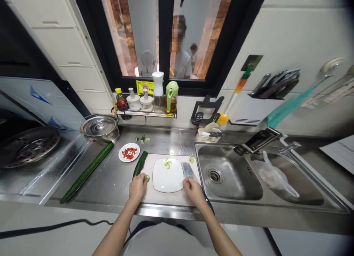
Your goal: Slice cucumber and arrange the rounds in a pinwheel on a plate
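My left hand (137, 187) is closed on the cut end of a short cucumber (140, 163) lying along the left edge of a white cutting board (166, 197). My right hand (193, 190) grips the handle of a kitchen knife (188, 170), whose blade lies flat on the board's right side. A white square plate (167, 179) sits between my hands with a few cucumber slices (167, 162) near its far edge. One more slice (191, 159) lies on the board's far right corner.
A long whole cucumber (87, 172) lies diagonally on the steel counter at left. Beyond it are a small plate of red chilli pieces (129, 152), a lidded pot (100, 129) and a condiment rack (146, 101). A sink (229, 173) with a plastic bag (273, 175) is at right.
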Motion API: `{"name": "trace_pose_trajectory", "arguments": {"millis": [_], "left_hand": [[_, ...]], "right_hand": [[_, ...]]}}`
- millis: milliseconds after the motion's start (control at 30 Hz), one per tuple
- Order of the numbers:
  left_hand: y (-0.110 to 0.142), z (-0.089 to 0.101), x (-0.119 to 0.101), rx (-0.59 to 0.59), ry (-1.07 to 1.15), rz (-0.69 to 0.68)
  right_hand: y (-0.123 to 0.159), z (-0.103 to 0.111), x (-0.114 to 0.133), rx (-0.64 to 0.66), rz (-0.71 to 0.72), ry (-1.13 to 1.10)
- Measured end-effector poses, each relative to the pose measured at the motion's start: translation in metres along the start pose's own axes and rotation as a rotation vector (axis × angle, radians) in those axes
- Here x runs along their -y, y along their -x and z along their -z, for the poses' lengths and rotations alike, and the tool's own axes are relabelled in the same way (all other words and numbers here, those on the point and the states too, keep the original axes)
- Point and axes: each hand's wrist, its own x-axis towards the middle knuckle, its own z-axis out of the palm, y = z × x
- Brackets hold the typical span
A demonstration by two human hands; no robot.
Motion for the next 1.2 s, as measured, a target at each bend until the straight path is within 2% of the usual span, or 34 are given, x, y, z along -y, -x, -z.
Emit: {"name": "trace_pose_trajectory", "arguments": {"millis": [200,400,533,667,767,833,900,1000,1067,1200], "left_hand": [[0.004,0.003,-0.005,0.003,0.395,0.028],[0.013,0.010,-0.046,0.162,0.777,-0.118],[0.014,0.017,-0.065,0.259,0.836,-0.230],[0.011,0.017,-0.064,0.321,0.866,-0.275],[0.011,0.013,-0.062,0.359,0.944,-0.261],[0.012,0.011,-0.063,0.363,1.020,-0.197],[0.013,0.011,-0.065,0.396,1.092,-0.057],[0.014,0.013,-0.069,0.561,1.210,0.215],[0.015,0.015,-0.071,0.669,1.331,0.345],[0.014,0.016,-0.071,0.720,1.557,0.433]], "right_hand": [[0.005,-0.009,0.013,0.045,0.017,-0.025],[0.004,-0.025,0.048,0.218,0.059,-0.118],[-0.002,-0.033,0.062,0.249,0.075,-0.221],[-0.003,-0.032,0.062,0.272,0.080,-0.357],[-0.003,-0.031,0.059,0.312,0.078,-0.463],[-0.004,-0.031,0.056,0.292,0.072,-0.512],[-0.007,-0.031,0.055,0.222,0.073,-0.509],[-0.012,-0.030,0.054,0.132,0.107,-0.432],[-0.014,-0.029,0.054,0.117,0.156,-0.363],[-0.015,-0.025,0.054,0.091,0.235,-0.224]]}}
